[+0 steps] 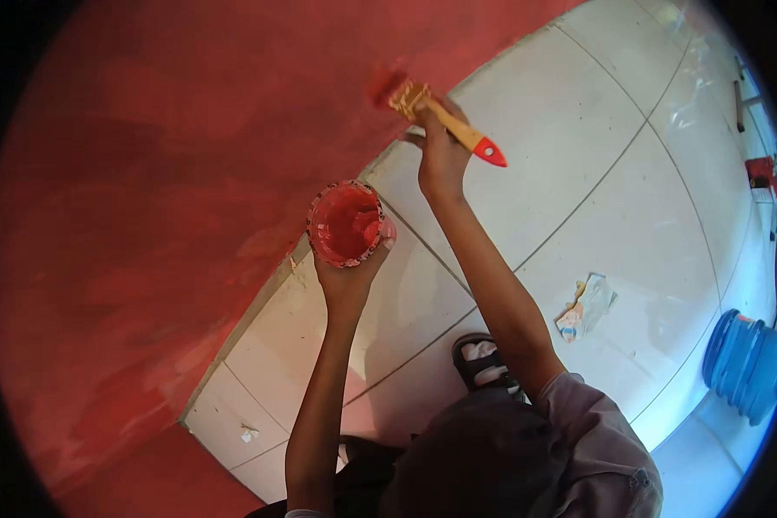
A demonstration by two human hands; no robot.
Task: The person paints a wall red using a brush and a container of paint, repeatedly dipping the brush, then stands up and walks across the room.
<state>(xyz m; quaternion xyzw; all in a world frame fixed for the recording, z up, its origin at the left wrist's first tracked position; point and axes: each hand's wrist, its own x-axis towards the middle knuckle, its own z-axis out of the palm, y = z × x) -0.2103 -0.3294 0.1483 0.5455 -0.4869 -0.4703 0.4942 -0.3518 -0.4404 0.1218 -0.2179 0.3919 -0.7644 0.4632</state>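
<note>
- The right hand is pinched firmly around a paintbrush, thumb near the metal band, with the handle's red tip pointing back toward the person.
- The left hand is wrapped around a cup of red paint, fingers at its sides; the mouth faces up and the rim is flecked.
- The brush's bristles, blurred and red, are at the red wall; I cannot tell whether they press on it or hover just off.
- From here, that low pinch looks right for control; I would use light, even strokes and wipe excess paint on the cup's inner wall so that none drips.
- The cup sits near the wall, below the brush, handy for dipping, though it would be best held level.
- A pale strip runs along the wall's foot, where it meets the white tile floor; this edge seems to call for the slowest strokes, with the bristle tips alone.
- Right of the brush arm, tiles give the elbow plenty of room to swing.
- A crumpled wrapper lies on those tiles, near a sandalled foot, and could slip underfoot.
- Farther right, a blue water jug stands well apart from both hands.
</note>
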